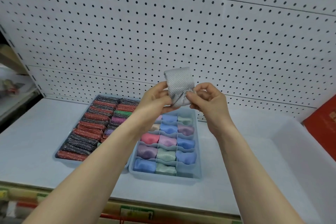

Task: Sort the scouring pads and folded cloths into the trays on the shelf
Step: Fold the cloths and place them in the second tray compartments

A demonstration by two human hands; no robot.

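Both your hands are pinching a white mesh cloth [180,85] mid-frame, left hand [154,99] on its lower left edge, right hand [207,99] on the lower right, so it's up in the air in front of the pegboard [163,23]. Right below sits the divided tray [197,151] of pastel folded cloths [167,141], one lower-right slot bare. Left of it, touching, the tray of scouring pads [91,132] on the shelf [27,151].

A pale shelf [32,143] fills the lower frame; two blue trays [164,177] sit side by side at centre, a red box [321,129] at right.
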